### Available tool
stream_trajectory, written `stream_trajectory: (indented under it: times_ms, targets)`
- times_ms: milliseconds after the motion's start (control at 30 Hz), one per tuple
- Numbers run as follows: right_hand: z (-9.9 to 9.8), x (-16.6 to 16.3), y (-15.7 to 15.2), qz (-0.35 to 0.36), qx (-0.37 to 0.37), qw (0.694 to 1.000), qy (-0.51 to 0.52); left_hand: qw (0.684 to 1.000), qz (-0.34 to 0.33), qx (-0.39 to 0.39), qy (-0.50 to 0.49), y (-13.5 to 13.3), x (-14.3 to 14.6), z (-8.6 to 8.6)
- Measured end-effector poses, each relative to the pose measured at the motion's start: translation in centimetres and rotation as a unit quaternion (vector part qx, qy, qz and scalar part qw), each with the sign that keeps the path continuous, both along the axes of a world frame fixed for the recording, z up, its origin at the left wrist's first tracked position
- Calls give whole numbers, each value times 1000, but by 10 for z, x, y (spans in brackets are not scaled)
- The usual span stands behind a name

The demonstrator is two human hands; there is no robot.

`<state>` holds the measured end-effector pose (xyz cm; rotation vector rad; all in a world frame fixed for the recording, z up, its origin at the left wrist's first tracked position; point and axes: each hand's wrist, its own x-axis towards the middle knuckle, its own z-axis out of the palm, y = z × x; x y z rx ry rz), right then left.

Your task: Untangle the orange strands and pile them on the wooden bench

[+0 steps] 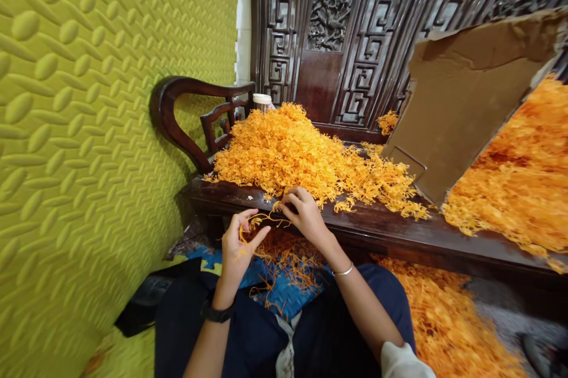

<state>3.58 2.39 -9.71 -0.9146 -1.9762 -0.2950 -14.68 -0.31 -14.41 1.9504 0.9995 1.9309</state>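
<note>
My left hand is in front of the bench edge, thumb and forefinger apart, with thin orange strands lying in its curled fingers and across the palm. Those strands stretch over to my right hand, whose thumb and fingertips are pinched on their other end. Just beyond both hands, a heap of small, branching orange pieces covers part of the dark wooden bench. Whether the pieces are plastic flower parts I cannot tell.
A torn cardboard sheet leans on the bench, with another orange pile to its right. More orange pieces lie below. Loose strands rest on a blue mat. A white-lidded container stands behind the heap, near the curved armrest.
</note>
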Motion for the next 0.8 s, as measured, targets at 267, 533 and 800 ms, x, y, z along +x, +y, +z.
stream_trajectory:
  times_ms: [267,533,800]
  targets:
    - [2,-1,-5,-56,62,996,-26,999,-3,-27,-31,1,3,-4]
    - [11,-5,-20,-21,87,995,-39,1000,-5,-1,-28,-6,4,-1]
    - [19,-19,-60,161,-23,987,19,999,20,34,11,-35,9,7]
